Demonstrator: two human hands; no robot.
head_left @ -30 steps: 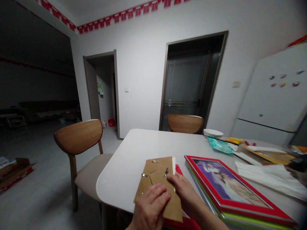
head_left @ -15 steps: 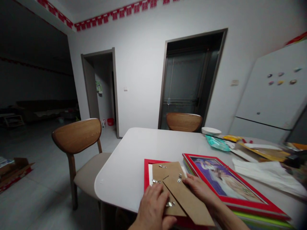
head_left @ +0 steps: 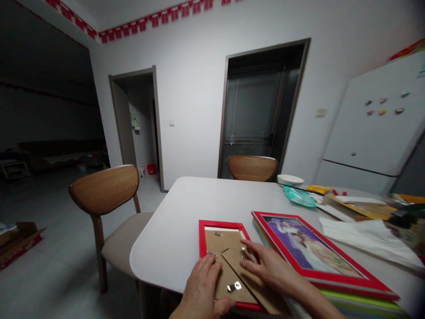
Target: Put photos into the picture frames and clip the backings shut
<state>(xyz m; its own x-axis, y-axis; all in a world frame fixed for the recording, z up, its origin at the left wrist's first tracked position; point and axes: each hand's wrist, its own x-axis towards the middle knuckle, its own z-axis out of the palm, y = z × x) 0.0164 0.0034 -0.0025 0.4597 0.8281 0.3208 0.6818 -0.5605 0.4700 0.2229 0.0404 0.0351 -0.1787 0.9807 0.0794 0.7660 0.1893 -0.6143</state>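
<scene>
A red picture frame [head_left: 202, 235] lies face down on the table, with a brown backing board [head_left: 217, 248] set inside its rim. A strip of white shows along the board's far edge. Metal turn clips [head_left: 234, 287] and a slanting easel leg [head_left: 247, 283] are fixed to the board. My left hand [head_left: 204, 283] rests on the board's left side, fingers stretched flat, thumb at the near edge. At the right edge, the fingers of my right hand [head_left: 265, 266] are spread around a clip; whether they touch it is hard to tell.
Right of the work, a red-framed picture [head_left: 308, 248] lies on top of other frames [head_left: 352, 301]. Beyond are white sheets [head_left: 365, 237], a teal plastic packet [head_left: 299, 196] and a white bowl [head_left: 290, 180]. Wooden chairs [head_left: 104, 188] stand left and behind the white table [head_left: 166, 239].
The backing board has shifted slightly left and dropped flatter into the red frame. My right hand has moved from gripping the board's edge to spread fingers over the right clip.
</scene>
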